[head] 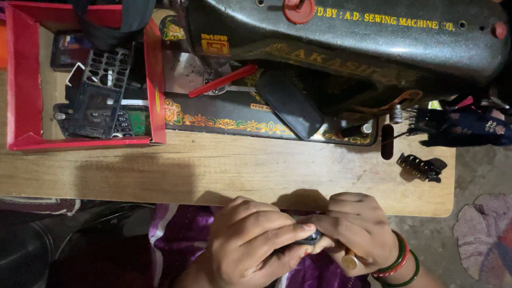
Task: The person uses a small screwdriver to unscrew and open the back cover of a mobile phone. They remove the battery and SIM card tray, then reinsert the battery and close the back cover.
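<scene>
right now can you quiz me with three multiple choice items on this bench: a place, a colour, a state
1. Where is the shallow red cardboard box?
A far left of the wooden tabletop
B on the floor
C on the black sewing machine

2. What colour is the thin stick on the machine bed?
A green
B red
C white

3. How is the small dark object held?
A lying loose
B left hand only
C between left hand and right hand

Answers: A, it sits at the left end; B, plainly red; C, both hands' fingers close on it.
</scene>
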